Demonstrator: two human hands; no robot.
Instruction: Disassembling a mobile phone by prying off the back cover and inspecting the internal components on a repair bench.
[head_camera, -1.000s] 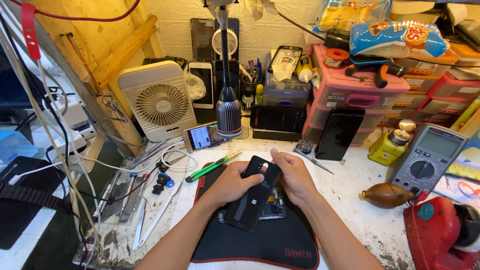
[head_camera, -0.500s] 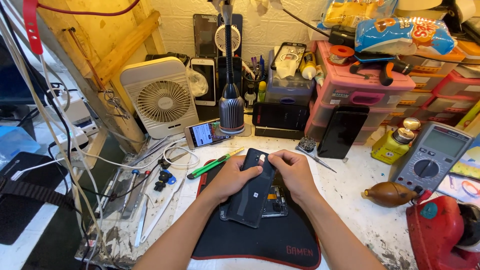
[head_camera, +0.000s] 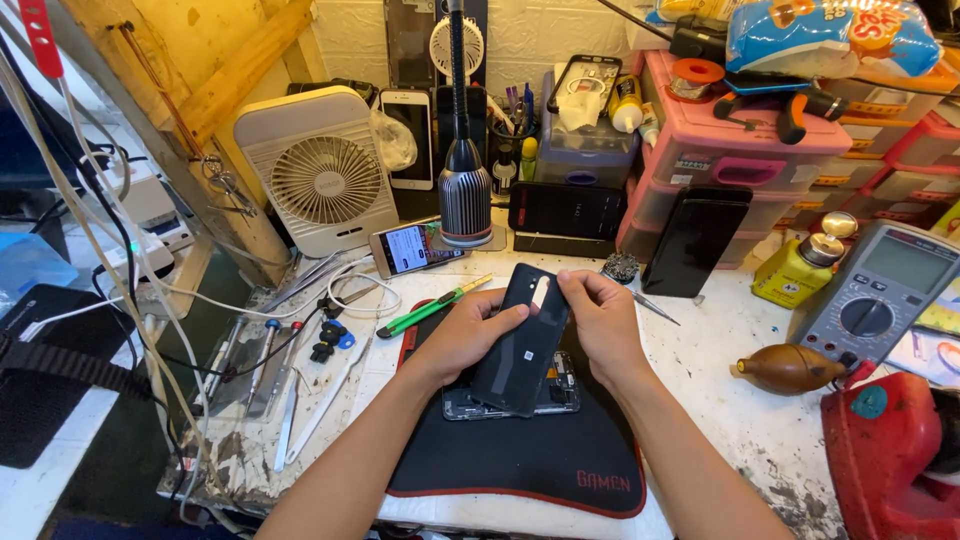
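A black phone back cover (head_camera: 522, 340) is held tilted between both hands above a black work mat (head_camera: 540, 455). My left hand (head_camera: 462, 335) grips its left edge; my right hand (head_camera: 600, 325) grips its right edge near the top. Under the cover lies an opened phone body (head_camera: 555, 397) with its inner parts showing, flat on the mat. A green-handled tool (head_camera: 432, 309) lies just left of my left hand.
Around the mat stand a white desk fan (head_camera: 318, 170), a lamp base (head_camera: 466, 205), a lit phone (head_camera: 412, 248), a black phone leaning on pink drawers (head_camera: 694, 240), a multimeter (head_camera: 880, 290), a brown air blower (head_camera: 790, 368), and tweezers with screwdrivers (head_camera: 270, 370) at the left.
The back cover has been lifted and tilted up off the phone body, its top end now raised toward the lamp. Both hands stayed on its edges.
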